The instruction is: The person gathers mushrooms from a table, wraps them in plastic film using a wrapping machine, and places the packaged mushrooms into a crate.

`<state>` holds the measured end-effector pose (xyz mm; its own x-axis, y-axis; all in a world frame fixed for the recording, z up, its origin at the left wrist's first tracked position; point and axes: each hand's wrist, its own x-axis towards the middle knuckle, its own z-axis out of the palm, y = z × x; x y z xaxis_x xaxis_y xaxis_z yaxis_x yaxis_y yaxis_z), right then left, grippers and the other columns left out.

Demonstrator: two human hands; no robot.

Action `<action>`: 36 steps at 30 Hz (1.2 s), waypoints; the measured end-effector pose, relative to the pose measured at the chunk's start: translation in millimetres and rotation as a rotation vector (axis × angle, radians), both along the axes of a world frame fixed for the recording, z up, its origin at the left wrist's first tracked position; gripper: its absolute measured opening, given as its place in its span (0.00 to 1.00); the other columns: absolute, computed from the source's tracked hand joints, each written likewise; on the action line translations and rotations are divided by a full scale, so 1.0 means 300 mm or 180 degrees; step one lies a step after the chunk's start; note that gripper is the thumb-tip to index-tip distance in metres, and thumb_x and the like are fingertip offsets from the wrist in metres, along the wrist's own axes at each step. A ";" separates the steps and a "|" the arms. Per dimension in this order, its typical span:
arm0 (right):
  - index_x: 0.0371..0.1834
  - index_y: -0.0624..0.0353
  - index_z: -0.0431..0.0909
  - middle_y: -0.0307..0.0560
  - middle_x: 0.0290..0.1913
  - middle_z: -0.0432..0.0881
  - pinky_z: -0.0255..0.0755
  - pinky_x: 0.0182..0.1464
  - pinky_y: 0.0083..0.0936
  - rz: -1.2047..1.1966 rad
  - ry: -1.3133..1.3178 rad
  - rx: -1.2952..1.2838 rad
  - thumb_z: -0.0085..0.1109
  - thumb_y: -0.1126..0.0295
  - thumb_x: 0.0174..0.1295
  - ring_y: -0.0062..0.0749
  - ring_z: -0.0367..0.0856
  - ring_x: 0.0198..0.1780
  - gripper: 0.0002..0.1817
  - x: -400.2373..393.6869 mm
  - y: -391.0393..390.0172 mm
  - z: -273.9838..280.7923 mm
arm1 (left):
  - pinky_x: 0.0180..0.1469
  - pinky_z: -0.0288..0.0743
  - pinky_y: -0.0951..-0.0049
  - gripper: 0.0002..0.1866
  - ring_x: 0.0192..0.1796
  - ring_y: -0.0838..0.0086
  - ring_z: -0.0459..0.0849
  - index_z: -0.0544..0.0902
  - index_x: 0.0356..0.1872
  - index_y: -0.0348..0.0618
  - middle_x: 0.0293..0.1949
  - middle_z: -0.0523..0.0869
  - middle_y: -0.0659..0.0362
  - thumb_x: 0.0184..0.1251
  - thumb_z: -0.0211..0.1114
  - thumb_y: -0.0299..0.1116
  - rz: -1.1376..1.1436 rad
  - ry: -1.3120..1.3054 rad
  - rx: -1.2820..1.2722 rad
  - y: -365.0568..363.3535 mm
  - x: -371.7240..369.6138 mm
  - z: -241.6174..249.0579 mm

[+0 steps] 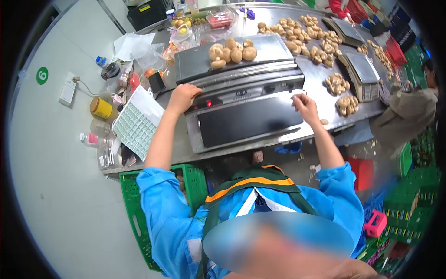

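Note:
A cling film wrapping machine (244, 93) with a black front plate (248, 122) stands before me on the steel table. My left hand (182, 98) is at its left end, fingers curled together at the bar near a red light. At the opposite end, my right hand (305, 107) is closed in a pinch just over the plate's corner. Whatever either hand pinches is too thin or hidden to make out. Several brown mushrooms (234, 52) sit in a group on the machine's grey top plate (186, 65), beyond both hands.
Piles of mushrooms (320, 53) lie at the right, beside a weighing scale (360, 76). Papers, bottles and a pale green sheet of labels (135, 123) crowd the left. A green crate (134, 200) stands below the table edge. Another person (404, 114) is at the right.

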<state>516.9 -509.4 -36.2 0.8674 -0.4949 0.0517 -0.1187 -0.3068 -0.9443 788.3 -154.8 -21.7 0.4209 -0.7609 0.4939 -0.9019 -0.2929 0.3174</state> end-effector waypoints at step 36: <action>0.40 0.55 0.76 0.49 0.44 0.79 0.66 0.53 0.32 0.1086 0.0434 -0.1503 0.46 0.67 0.64 0.40 0.76 0.50 0.09 1.142 -0.284 -0.023 | 0.47 0.71 0.65 0.12 0.45 0.63 0.80 0.79 0.40 0.42 0.41 0.83 0.52 0.69 0.48 0.35 0.1103 0.1392 -0.0441 -0.558 0.612 -0.127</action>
<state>859.5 -594.7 -43.1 0.9876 -0.1376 0.0752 -0.0502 -0.7318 -0.6796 971.8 -322.1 -59.8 0.8217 -0.4827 0.3031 -0.5369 -0.4770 0.6958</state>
